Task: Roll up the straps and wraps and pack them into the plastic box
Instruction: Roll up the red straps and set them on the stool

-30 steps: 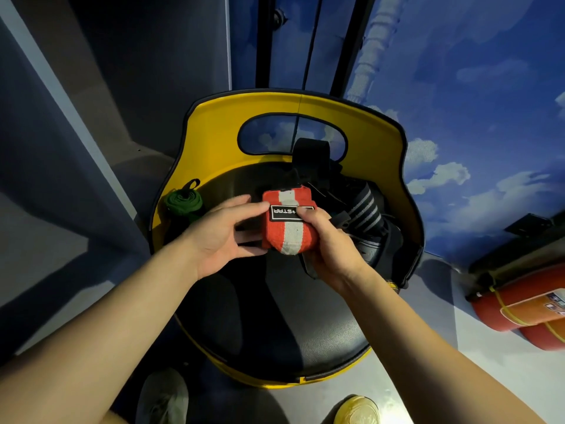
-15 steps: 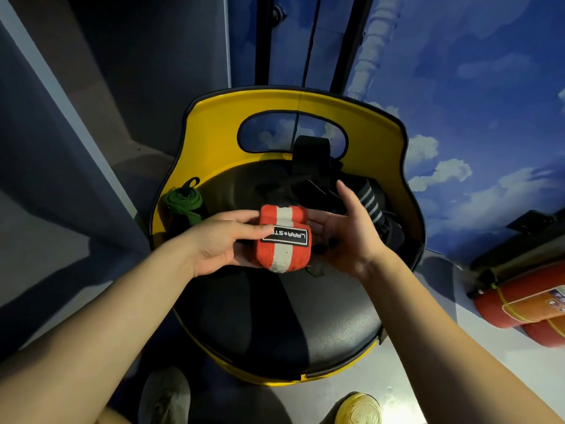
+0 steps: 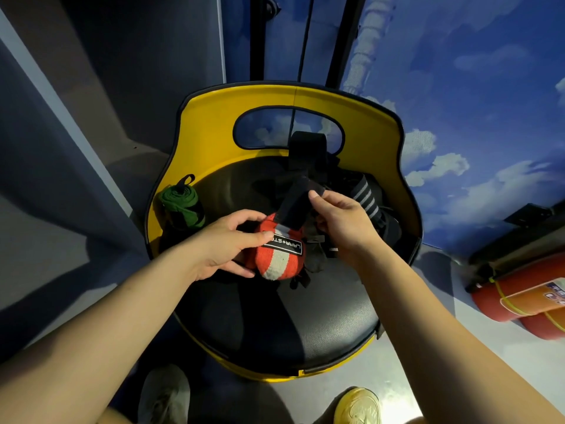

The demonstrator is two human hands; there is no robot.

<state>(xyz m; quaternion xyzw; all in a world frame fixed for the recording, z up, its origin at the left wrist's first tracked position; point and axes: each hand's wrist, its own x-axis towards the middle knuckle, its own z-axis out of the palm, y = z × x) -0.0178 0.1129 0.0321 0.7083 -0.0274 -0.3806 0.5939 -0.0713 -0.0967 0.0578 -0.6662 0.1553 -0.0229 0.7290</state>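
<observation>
Your left hand (image 3: 226, 243) grips the rolled red wrap (image 3: 279, 258) over the black seat (image 3: 305, 325). Your right hand (image 3: 339, 221) pinches its black end strap (image 3: 295, 200). Pull that strap snug and press it flat around the roll, so nothing pops loose. I see no plastic box.

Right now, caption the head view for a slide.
Left hand holds the rolled red-and-white wrap; right hand pinches its black strap end.

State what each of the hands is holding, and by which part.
Left hand grips the rolled red-and-white wrap by its left side. Right hand pinches the wrap's black strap end, pulled up above the roll.
</observation>
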